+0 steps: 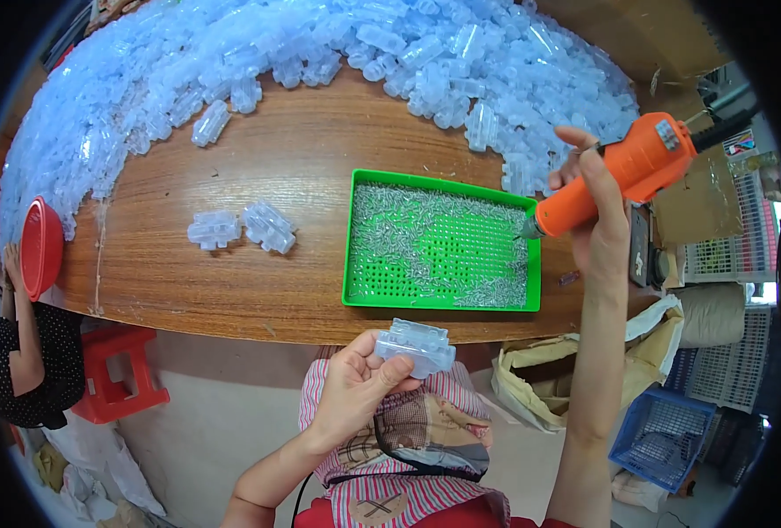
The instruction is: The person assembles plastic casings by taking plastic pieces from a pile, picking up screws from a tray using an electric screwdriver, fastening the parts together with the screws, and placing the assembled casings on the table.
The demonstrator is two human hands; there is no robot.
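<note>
My left hand [355,387] pinches a clear plastic housing [417,346] between thumb and fingers, just off the table's front edge. An orange electric screwdriver [624,172] is in my right hand [597,211], gripped around its body. Its tip points left, over the right rim of a green perforated tray [531,304]. Small silver screws [408,211] are strewn thickly through that tray. Two more clear plastic pieces [269,227] lie side by side on the wooden table, left of the tray.
A large heap of clear plastic pieces [276,44] curves along the table's far side. At the left, another person [30,361] sits by a red basin [42,249] and a red stool [122,374]. An open sack [540,378] and a blue crate [663,440] stand at the right.
</note>
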